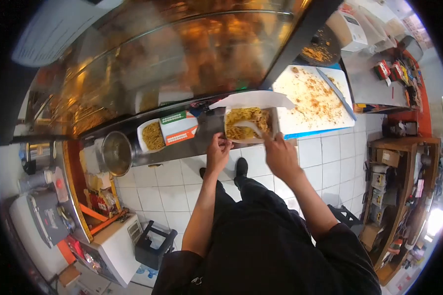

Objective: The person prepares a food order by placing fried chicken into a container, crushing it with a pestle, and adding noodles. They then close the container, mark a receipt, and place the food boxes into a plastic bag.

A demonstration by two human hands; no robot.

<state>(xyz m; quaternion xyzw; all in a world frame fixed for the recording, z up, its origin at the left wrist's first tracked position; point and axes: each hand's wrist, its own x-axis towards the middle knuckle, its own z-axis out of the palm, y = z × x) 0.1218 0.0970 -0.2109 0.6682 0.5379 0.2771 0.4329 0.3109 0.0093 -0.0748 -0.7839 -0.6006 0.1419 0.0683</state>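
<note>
Your right hand (pixel 280 155) is clenched round the handle of a pale spoon (pixel 248 126), its head down in the noodles (pixel 241 116) of an open box (pixel 274 122) just left of the cutting board (pixel 285 81). Your left hand (pixel 218 151) is at the box's near edge, on the side away from the cutting board, fingers curled inward; from this angle, I cannot fairly tell whether they pinch the rim or only rest against it. It is probably there to steady the box against the spoon's push. The white flap (pixel 253 100) lies folded back on the far side, which leaves the top open to the spoon.

The knife (pixel 335 93) lies along the cutting board's right side, probably to be out of your right arm's way, beyond the brown crumbs (pixel 314 96). Farther left of the cutting board sits a second box of noodles (pixel 153 136), then a metal bowl (pixel 117 153); a dark pan (pixel 330 42) stands behind the cutting board.

The second box's lid (pixel 171 128) carries a green panel (pixel 174 117) and an orange panel (pixel 181 135), both with white print too small to read. No brand is legible.
</note>
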